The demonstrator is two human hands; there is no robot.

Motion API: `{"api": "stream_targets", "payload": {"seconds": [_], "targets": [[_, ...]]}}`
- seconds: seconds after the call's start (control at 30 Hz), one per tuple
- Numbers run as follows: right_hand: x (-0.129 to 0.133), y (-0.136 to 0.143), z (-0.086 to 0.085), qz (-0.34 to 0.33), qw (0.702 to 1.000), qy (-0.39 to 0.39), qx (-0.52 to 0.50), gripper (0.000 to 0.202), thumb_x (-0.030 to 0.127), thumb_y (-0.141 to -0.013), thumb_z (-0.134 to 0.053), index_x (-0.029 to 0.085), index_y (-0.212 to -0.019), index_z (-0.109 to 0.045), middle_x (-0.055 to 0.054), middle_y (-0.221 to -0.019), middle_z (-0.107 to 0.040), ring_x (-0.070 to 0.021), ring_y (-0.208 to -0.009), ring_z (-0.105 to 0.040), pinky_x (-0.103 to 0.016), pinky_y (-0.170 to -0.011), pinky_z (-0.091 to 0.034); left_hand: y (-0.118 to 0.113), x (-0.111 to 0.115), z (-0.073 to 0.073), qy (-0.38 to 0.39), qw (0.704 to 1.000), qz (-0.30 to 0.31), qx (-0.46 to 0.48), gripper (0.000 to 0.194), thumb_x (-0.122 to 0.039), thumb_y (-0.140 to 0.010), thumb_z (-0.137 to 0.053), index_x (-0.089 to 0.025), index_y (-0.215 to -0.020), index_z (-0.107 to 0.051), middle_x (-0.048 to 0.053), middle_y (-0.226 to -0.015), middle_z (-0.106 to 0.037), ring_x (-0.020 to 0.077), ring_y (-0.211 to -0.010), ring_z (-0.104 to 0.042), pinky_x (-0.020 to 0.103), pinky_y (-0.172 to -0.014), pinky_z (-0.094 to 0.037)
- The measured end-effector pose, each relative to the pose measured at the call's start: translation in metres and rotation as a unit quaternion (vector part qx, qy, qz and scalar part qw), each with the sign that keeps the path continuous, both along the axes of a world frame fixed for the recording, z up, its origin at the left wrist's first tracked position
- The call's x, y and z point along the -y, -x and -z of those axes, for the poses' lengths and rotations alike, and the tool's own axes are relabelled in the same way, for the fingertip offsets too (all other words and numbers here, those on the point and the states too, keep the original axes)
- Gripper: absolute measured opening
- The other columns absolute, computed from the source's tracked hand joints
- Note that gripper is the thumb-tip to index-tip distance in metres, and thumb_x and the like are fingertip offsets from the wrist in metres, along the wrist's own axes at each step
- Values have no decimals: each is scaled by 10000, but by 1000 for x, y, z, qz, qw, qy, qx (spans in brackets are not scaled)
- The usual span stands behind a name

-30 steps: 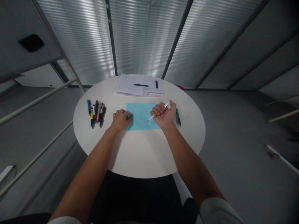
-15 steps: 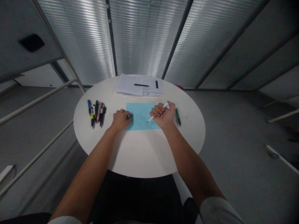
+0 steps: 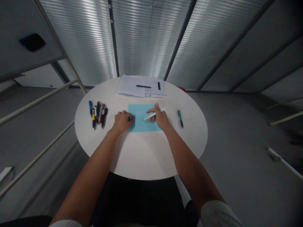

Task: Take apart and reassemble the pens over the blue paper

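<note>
A light blue sheet of paper (image 3: 144,126) lies on the round white table (image 3: 144,154) in front of me. My left hand (image 3: 122,121) rests at the sheet's left edge, its fingers closed on a small dark object (image 3: 130,118) that I cannot make out fully. Over the right part of the sheet, my right hand (image 3: 161,118) holds a white pen (image 3: 150,115) between its fingers. The pen's tip points left and down, at or just above the middle of the paper; contact cannot be made out.
Several pens and markers (image 3: 98,114) lie in a bunch on the table's left side. Right of my right hand is a green and black pen (image 3: 180,119). White papers (image 3: 131,86) with a black pen (image 3: 143,86) on them lie at the back. A metal frame (image 3: 42,100) stands left.
My right hand has moved left and turned over, bringing the white pen from a raised fist to a flatter hold over the paper's middle. The left hand has stayed in place.
</note>
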State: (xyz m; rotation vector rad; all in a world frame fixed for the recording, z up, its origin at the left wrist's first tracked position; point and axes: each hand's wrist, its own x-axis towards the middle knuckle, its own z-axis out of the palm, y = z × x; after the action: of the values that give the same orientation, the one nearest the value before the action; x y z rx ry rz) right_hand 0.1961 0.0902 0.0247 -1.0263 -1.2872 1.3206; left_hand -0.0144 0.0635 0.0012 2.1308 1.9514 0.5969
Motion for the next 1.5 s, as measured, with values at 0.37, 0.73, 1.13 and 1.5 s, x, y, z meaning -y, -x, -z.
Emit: {"api": "stream_targets", "payload": {"seconds": [0.37, 0.73, 1.13, 1.5], "targets": [[23, 23, 7, -90, 941, -194, 264, 316, 467, -910, -515, 211, -745, -600, 14, -668, -588, -115, -612, -539, -234, -600, -364, 2, -1, 1, -1, 1000, 11, -2, 304, -405, -840, -561, -307, -1074, -729, 93, -1140, -640, 327, -1086, -548, 492, -933, -430], [11, 10, 10, -32, 982, -124, 135, 303, 477, -868, -502, 216, -734, -577, 71, -474, -383, -96, -441, -332, -231, -467, -248, 1, -1, -1, 6, 1000, 2, 3, 291, -398, -830, -587, -313, -1067, -734, 89, -1145, -647, 318, -1074, -557, 483, -936, -430], [22, 27, 8, -95, 942, -174, 269, 260, 391, -881, -537, 225, -689, -591, 2, -622, -562, -135, -605, -505, -251, -578, -336, 2, -2, 2, 3, 1000, 3, 4, 280, -395, -834, -591, -318, -1058, -740, 89, -1131, -652, 315, -1068, -560, 484, -929, -434], [9, 5, 0, 30, 990, -121, 65, 253, 309, -795, -480, 199, -594, -587, 0, -639, -528, -117, -628, -493, -236, -548, -373, 3, -4, 4, -3, 1000, 6, 8, 265, -397, -823, -611, -321, -1035, -750, 80, -1112, -662, 309, -1041, -580, 479, -908, -450]]}}
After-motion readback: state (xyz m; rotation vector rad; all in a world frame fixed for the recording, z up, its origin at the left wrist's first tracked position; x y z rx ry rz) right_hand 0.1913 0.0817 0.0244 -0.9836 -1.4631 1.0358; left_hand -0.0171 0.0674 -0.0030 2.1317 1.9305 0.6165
